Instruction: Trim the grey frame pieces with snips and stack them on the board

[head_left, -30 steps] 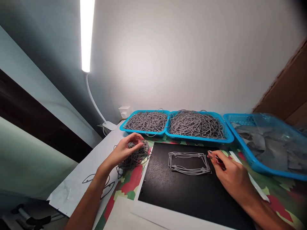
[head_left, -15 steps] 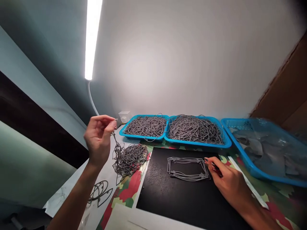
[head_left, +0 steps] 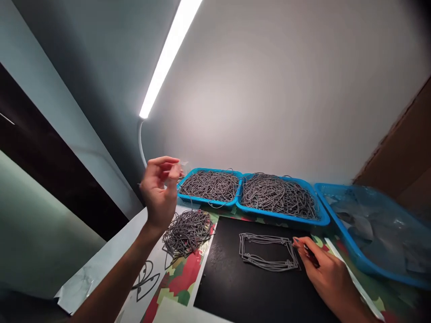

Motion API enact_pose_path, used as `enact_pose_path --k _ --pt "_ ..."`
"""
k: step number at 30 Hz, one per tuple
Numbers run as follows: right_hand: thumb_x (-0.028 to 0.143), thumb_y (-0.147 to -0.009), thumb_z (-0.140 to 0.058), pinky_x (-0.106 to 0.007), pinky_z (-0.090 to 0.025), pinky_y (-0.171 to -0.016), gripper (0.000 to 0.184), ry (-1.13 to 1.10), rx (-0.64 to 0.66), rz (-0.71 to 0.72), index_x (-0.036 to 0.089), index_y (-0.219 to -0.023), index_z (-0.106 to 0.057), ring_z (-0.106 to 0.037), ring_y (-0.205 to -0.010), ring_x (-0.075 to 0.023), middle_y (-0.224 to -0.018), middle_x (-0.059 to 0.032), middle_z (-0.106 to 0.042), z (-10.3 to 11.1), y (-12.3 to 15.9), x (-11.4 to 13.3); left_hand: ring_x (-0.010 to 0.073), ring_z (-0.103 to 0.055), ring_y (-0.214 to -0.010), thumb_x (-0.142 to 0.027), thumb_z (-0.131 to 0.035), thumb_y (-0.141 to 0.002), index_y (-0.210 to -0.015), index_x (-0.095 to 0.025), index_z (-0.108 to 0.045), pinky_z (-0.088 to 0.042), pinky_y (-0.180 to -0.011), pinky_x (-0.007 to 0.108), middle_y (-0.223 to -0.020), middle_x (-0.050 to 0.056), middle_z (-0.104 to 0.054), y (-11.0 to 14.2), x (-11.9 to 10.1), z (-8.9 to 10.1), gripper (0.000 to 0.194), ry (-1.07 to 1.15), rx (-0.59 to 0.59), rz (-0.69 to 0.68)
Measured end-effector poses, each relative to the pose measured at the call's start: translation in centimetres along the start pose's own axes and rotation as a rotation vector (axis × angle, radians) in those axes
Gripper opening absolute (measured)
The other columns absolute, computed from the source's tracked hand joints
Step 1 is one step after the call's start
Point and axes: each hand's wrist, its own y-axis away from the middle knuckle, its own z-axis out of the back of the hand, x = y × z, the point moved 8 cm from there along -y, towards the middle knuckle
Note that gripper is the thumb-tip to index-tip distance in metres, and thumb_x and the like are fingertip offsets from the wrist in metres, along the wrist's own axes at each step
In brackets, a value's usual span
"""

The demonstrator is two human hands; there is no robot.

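Note:
My left hand is raised above a tangled pile of thin grey loops, thumb and fingers curled together. Motion smears its fingertips, where a thin grey loop seems to be pinched; a faint strand hangs just to their right. My right hand is closed around a slim dark tool, mostly hidden by the fingers, whose kind I cannot make out. Its fingertips are at the right end of several grey loops laid over one another as a rectangle on a black board.
Two blue baskets full of grey loops stand along the wall. Another blue basket at right holds grey sheet pieces and clear plastic. A few loops lie left on the white surface. A lit lamp rises behind; a white strip lies right.
My left hand rose from the tangled pile, drawing a grey loop up, then moved right. The right hand stays beside the stacked loops. The whole view has shifted slightly.

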Motion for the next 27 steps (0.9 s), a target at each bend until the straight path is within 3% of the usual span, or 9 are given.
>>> enact_pose_path --k 3,8,10,12,15,19,21,23,27 --pt "0.055 -0.119 -0.050 -0.031 -0.054 -0.051 0.039 -0.018 0.024 -0.006 0.030 -0.118 -0.080 -0.080 -0.064 -0.0272 -0.080 -0.0052 -0.083 -0.5 0.4 -0.6 0.0185 -0.080 -0.090 -0.035 -0.073 -0.104 -0.118 -0.024 -0.074 -0.067 -0.085 0.034 -0.093 -0.001 -0.073 0.4 1.2 -1.1 0.018 0.009 0.152 0.085" --pt "0.052 -0.120 -0.050 -0.031 -0.056 -0.057 0.035 -0.011 0.015 0.007 0.029 -0.118 -0.077 -0.080 -0.067 -0.0252 -0.093 -0.0058 -0.087 -0.3 0.2 -0.2 0.0158 -0.076 -0.087 -0.032 -0.074 -0.105 -0.115 -0.026 -0.078 -0.065 -0.087 0.032 -0.095 -0.001 -0.076 0.8 -0.5 0.0 0.012 0.016 0.119 0.046" --pt "0.049 -0.121 -0.048 -0.031 -0.058 -0.062 0.035 -0.031 0.003 -0.003 0.028 -0.118 -0.075 -0.080 -0.069 -0.0239 -0.097 -0.0059 -0.086 0.3 -0.2 0.5 0.0169 -0.075 -0.087 -0.031 -0.075 -0.105 -0.114 -0.028 -0.079 -0.065 -0.085 0.033 -0.096 -0.001 -0.077 1.1 -2.2 -0.9 0.011 0.024 0.234 0.012" --pt "0.045 -0.122 -0.042 -0.031 -0.058 -0.064 0.036 -0.078 -0.004 -0.017 0.027 -0.114 -0.073 -0.077 -0.067 -0.0219 -0.091 -0.0042 -0.083 1.0 -0.6 1.3 0.0178 -0.076 -0.087 -0.029 -0.074 -0.106 -0.113 -0.029 -0.079 -0.065 -0.082 0.033 -0.098 -0.001 -0.079 2.4 -4.1 -2.7 0.008 0.036 0.433 -0.042" --pt "0.044 -0.122 -0.040 -0.031 -0.058 -0.070 0.036 -0.082 -0.036 -0.042 0.026 -0.114 -0.070 -0.072 -0.068 -0.0213 -0.081 -0.0011 -0.073 2.1 -1.2 1.9 0.0176 -0.074 -0.080 -0.025 -0.070 -0.110 -0.115 -0.029 -0.076 -0.062 -0.074 0.032 -0.093 0.000 -0.077 7.3 -6.9 -5.6 0.009 0.077 0.748 -0.165" --pt "0.046 -0.121 -0.035 -0.031 -0.057 -0.072 0.039 -0.068 -0.053 -0.085 0.025 -0.115 -0.068 -0.068 -0.067 -0.0203 -0.081 -0.0011 -0.069 2.7 -1.5 1.4 0.0194 -0.075 -0.079 -0.022 -0.056 -0.115 -0.117 -0.027 -0.069 -0.059 -0.068 0.032 -0.095 0.005 -0.077 17.1 -9.3 -8.6 0.014 0.036 1.110 -0.261" --pt "0.048 -0.121 -0.035 -0.031 -0.055 -0.070 0.041 -0.073 -0.050 -0.100 0.025 -0.113 -0.067 -0.065 -0.064 -0.0195 -0.078 -0.0002 -0.067 2.9 -1.7 1.0 0.0216 -0.077 -0.083 -0.038 -0.062 -0.116 -0.123 -0.027 -0.066 -0.060 -0.066 0.033 -0.103 0.007 -0.079 20.3 -9.8 -9.4 0.014 0.075 1.198 -0.265" --pt "0.050 -0.121 -0.034 -0.030 -0.052 -0.068 0.042 -0.080 -0.034 -0.112 0.025 -0.112 -0.067 -0.063 -0.062 -0.0192 -0.074 0.0009 -0.063 3.0 -1.8 1.0 0.0218 -0.078 -0.084 -0.045 -0.061 -0.117 -0.119 -0.026 -0.065 -0.058 -0.067 0.033 -0.102 0.006 -0.078 20.9 -9.2 -9.9 0.019 0.079 1.212 -0.236" --pt "0.047 -0.121 -0.036 -0.029 -0.049 -0.065 0.042 -0.117 0.084 -0.118 0.024 -0.107 -0.068 -0.064 -0.064 -0.0186 -0.075 0.0006 -0.065 3.1 -2.1 2.3 0.0177 -0.065 -0.069 -0.039 -0.055 -0.118 -0.091 -0.023 -0.062 -0.042 -0.062 0.032 -0.085 0.002 -0.070 17.6 -4.6 -10.2 0.033 -0.042 1.297 -0.147"
